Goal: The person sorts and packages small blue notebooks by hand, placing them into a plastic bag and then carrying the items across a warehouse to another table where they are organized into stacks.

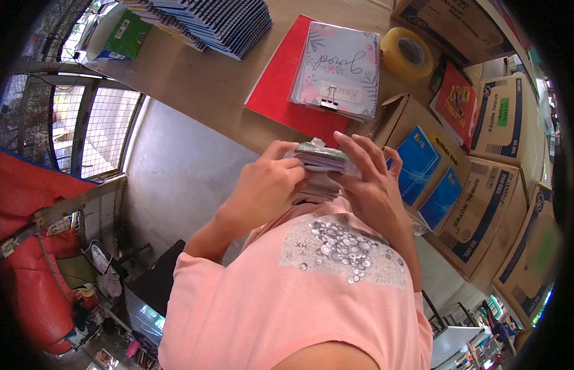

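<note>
Fingers (359,151) hold small paper stack (324,161); cartons (475,213) nearby, contents hidden.

Small paper bundle with a green top (322,152): both sides partly hidden behind the bare left hand (262,185) and the bare right hand (372,179) — its exact kind cannot be made out.
Flat red sheet (271,92): partly covered by the pale floral spiral notebooks (345,55).
Tall stack of blue-and-white spiral notebooks (228,28): cut off by the upper edge.
Large brown cardboard carton (447,31): cut off by the same edge.
Blurred green patch (544,246) at far right: details smeared.
Pink printed shirt (287,302): cut off by the lower edge.
Lower-right clutter (497,317): pieces too small to tell apart.
</note>
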Available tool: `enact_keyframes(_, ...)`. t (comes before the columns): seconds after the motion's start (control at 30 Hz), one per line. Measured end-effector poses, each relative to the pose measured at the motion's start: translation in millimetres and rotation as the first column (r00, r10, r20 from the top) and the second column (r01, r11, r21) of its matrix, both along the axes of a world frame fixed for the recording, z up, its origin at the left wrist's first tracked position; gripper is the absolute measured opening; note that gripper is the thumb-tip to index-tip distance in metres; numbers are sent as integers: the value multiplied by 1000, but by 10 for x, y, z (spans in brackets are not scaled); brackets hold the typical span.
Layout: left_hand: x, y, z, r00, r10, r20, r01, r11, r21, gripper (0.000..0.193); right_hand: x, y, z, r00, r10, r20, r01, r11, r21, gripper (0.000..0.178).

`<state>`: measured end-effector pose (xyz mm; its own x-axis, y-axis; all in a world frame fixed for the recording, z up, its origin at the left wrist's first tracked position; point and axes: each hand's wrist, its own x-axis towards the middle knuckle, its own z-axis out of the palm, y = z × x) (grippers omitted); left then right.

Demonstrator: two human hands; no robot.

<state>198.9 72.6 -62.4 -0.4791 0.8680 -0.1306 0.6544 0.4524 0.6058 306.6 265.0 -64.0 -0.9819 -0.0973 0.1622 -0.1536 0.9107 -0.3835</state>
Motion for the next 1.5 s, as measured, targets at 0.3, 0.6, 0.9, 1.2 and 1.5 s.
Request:
enact_keyframes(0.3,-33,62,-83,945,300,132,-326,897,298,15,-123,25,-19,991,-103,84,124,944,-306,12)
enact_keyframes(0.6,-83,107,-177,900,371,227,-430,838,336,18,-293,-69,-52,936,-344,82,265,529,-806,26)
enact_keyframes(0.9,-52,107,-376,925,300,234,-377,805,458,50,-230,281,-48,889,-457,30,291,512,-808,25)
enact_keyframes(1.2,-6,93,-303,917,343,201,-391,872,295,48,-186,753,-240,767,-570,296,328,-48,-943,15)
enact_keyframes(1.5,-26,15,-361,987,159,-12,-144,920,364,24,-612,885,-72,762,-617,196,266,22,-964,21)
